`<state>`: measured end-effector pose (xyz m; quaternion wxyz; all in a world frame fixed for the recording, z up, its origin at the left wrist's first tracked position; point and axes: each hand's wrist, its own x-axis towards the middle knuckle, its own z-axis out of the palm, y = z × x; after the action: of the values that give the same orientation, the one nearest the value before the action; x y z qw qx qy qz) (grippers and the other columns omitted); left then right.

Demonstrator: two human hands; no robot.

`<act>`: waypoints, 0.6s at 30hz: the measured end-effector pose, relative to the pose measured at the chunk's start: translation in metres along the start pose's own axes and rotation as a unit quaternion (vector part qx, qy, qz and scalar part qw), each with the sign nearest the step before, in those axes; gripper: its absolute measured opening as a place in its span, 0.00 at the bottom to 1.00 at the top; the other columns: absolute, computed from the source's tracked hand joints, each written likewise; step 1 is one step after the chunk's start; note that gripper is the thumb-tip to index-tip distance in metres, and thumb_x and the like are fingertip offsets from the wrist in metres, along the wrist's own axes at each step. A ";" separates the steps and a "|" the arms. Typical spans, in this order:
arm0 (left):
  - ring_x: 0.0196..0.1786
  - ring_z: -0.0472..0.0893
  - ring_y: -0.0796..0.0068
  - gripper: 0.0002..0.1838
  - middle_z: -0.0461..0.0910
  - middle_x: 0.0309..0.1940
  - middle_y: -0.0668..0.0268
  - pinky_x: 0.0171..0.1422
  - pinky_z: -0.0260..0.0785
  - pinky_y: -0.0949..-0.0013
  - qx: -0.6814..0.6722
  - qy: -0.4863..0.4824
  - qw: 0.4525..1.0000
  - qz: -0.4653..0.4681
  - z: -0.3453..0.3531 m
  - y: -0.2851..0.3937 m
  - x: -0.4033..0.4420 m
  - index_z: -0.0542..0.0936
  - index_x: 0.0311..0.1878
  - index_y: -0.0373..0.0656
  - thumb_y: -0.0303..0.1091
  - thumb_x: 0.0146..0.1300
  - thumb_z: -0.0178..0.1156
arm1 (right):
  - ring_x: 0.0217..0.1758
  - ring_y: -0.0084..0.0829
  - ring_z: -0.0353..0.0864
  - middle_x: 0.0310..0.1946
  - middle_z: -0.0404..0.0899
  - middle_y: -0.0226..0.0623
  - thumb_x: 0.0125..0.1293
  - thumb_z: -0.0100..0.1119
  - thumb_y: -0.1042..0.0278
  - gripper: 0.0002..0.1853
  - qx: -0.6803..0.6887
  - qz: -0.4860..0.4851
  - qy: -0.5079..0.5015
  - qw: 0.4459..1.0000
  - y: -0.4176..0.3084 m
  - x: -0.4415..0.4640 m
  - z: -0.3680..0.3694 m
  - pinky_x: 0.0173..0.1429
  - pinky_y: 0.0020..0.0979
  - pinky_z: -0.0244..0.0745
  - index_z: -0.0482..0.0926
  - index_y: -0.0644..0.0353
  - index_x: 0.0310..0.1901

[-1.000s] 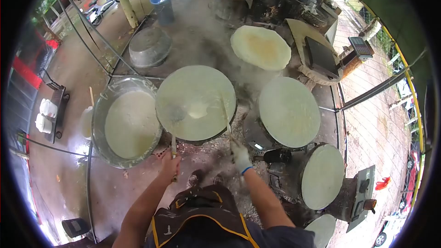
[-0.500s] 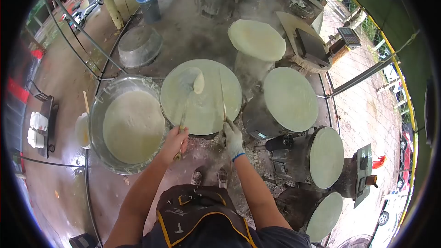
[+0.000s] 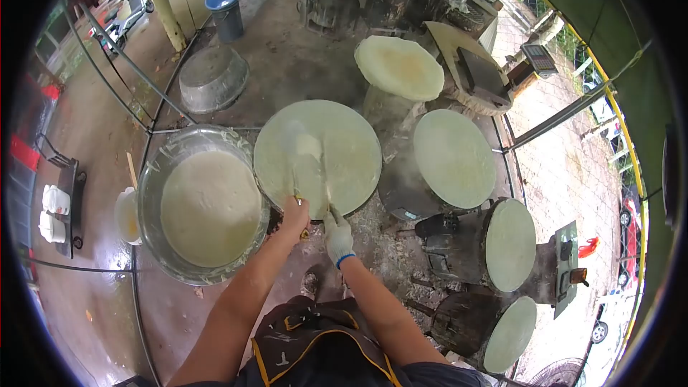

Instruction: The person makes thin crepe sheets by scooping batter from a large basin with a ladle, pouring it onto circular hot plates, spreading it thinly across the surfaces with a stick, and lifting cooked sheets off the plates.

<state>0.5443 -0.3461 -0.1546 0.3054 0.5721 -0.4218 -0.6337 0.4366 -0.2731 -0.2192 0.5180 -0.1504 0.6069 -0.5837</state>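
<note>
My bare left hand [image 3: 295,216] is closed round the handle of a long-handled tool [image 3: 294,180], whose head is blurred by motion over the round griddle. My right hand [image 3: 338,236], in a white work glove, grips a long thin stick-like blade [image 3: 327,185] that reaches over the same surface. Pale greenish batter [image 3: 351,147] covers this griddle in a wide disc. A whitish lump [image 3: 308,146] shows between the two tools' far ends. To the left of my left hand stands a large metal basin [image 3: 153,222] holding pale batter [image 3: 208,204].
On the right, several drum stoves [image 3: 459,244] carry more pale-coated griddles [image 3: 455,158]. A lighter round sheet [image 3: 399,68] lies farther back. An upturned metal tub [image 3: 213,80], a blue-rimmed bucket [image 3: 225,14] and metal poles [image 3: 136,64] stand at the left. A digital scale [image 3: 539,61] is at right.
My right hand has moved left and down with its blade, close to my left hand. The left hand has shifted slightly right. The two tools are now nearer each other over the griddle.
</note>
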 end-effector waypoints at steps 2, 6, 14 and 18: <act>0.13 0.68 0.75 0.08 0.67 0.17 0.67 0.15 0.61 0.69 -0.103 -0.045 0.993 -0.041 0.006 0.003 -0.001 0.69 0.34 0.39 0.33 0.63 0.52 | 0.30 0.16 0.70 0.41 0.78 0.28 0.70 0.55 0.68 0.24 0.000 0.041 -0.020 0.999 0.004 -0.002 0.007 0.34 0.20 0.69 0.68 0.63 0.65; 0.12 0.65 0.79 0.09 0.64 0.15 0.70 0.15 0.59 0.73 -0.279 -0.094 0.948 -0.119 0.002 0.044 -0.004 0.69 0.28 0.43 0.34 0.64 0.53 | 0.27 0.14 0.69 0.35 0.78 0.26 0.70 0.54 0.62 0.23 0.013 0.069 -0.012 0.997 -0.036 -0.002 0.014 0.30 0.20 0.66 0.72 0.58 0.63; 0.12 0.68 0.75 0.07 0.65 0.15 0.67 0.14 0.59 0.68 0.059 -0.060 0.996 0.014 0.004 0.033 0.021 0.69 0.31 0.39 0.31 0.61 0.52 | 0.25 0.15 0.68 0.31 0.77 0.24 0.69 0.54 0.63 0.23 0.016 0.071 0.064 0.995 -0.064 0.000 0.003 0.27 0.19 0.64 0.71 0.57 0.64; 0.12 0.67 0.74 0.06 0.66 0.15 0.68 0.14 0.58 0.69 -0.067 -0.012 0.997 -0.033 0.020 0.026 0.005 0.70 0.33 0.39 0.32 0.60 0.52 | 0.20 0.16 0.66 0.25 0.75 0.25 0.70 0.53 0.63 0.22 0.010 0.079 -0.014 0.997 -0.026 0.004 0.002 0.21 0.22 0.62 0.72 0.56 0.63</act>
<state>0.5217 -0.3582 -0.1344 0.3168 0.5559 -0.3627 -0.6775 0.4260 -0.2843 -0.1983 0.5726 -0.1049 0.6037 -0.5447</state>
